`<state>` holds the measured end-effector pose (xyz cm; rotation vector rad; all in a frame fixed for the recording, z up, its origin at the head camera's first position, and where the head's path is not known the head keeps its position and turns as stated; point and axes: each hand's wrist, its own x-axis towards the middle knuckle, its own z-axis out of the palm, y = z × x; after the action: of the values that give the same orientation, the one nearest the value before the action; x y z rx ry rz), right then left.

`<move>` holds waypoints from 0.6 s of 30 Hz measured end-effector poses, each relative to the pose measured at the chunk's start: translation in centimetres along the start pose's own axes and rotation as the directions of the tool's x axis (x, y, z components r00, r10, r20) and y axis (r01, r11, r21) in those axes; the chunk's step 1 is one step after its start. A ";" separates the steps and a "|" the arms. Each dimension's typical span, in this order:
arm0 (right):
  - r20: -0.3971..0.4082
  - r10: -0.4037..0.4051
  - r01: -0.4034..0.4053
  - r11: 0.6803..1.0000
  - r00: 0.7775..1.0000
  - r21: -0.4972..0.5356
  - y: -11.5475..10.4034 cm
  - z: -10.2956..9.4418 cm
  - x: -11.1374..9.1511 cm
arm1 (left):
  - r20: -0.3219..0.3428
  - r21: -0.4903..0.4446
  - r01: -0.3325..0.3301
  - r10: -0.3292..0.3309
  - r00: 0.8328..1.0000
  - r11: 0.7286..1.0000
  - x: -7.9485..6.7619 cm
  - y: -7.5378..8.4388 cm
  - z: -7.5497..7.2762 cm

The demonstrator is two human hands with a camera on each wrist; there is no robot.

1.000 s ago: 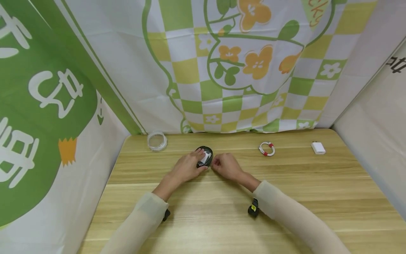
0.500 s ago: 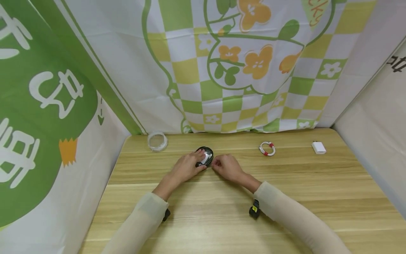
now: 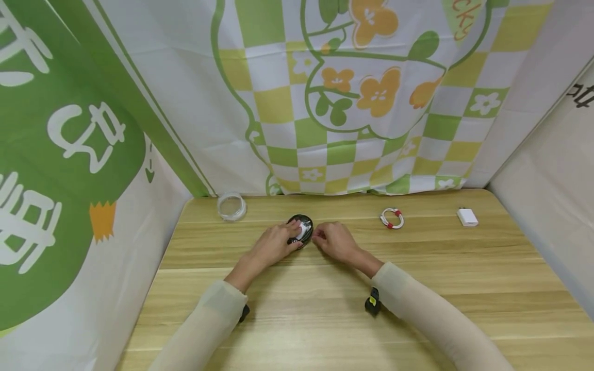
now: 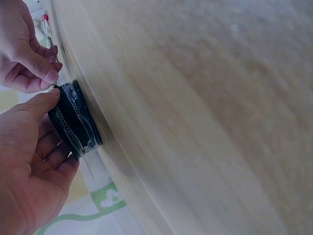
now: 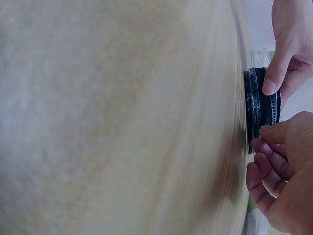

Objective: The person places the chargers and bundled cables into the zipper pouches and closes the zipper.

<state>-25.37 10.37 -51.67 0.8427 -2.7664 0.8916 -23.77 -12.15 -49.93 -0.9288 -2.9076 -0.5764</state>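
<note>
A small round black zip case [image 3: 303, 236] stands on the wooden table between both hands. Its top is see-through with something white beneath, and zipper teeth [image 4: 73, 110] run round its side in the left wrist view. My left hand [image 3: 274, 242] grips the case, fingers over the top and thumb on the near side. On the right edge of the case, my right hand [image 3: 337, 241] pinches a tiny dark zipper pull [image 4: 55, 86] between thumb and forefinger. The other right fingers [image 5: 264, 166] are curled loosely. The pull is mostly hidden by the fingertips.
A clear ring-shaped coil [image 3: 231, 207] lies at the back left of the table [image 3: 301, 319]. Right of the hands are a coiled white cable [image 3: 392, 218] with red ties and a white charger plug [image 3: 467, 217]. Printed cloth [image 3: 348, 154] hangs behind the table.
My right hand has shifted slightly right, drawing a little away from the case. The left hand and the case have stayed nearly in place.
</note>
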 end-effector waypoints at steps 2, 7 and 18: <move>-0.002 0.000 0.000 1.000 1.000 -0.002 0.0 0.0 0.0 | -0.003 0.004 0.002 -0.002 1.000 1.000 0.0 0.0 0.0; -0.017 -0.009 0.008 0.999 1.000 -0.053 0.0 -0.1 -0.1 | 0.006 0.012 0.008 -0.008 1.000 1.000 0.0 0.2 -0.1; -0.077 -0.035 0.025 0.993 0.996 -0.118 0.9 -0.4 0.6 | 0.000 0.017 -0.006 0.006 1.000 1.000 0.0 0.3 -0.3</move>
<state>-26.37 10.93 -51.66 0.8091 -2.6999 0.7336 -23.59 -11.99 -49.56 -0.9351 -2.9036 -0.5499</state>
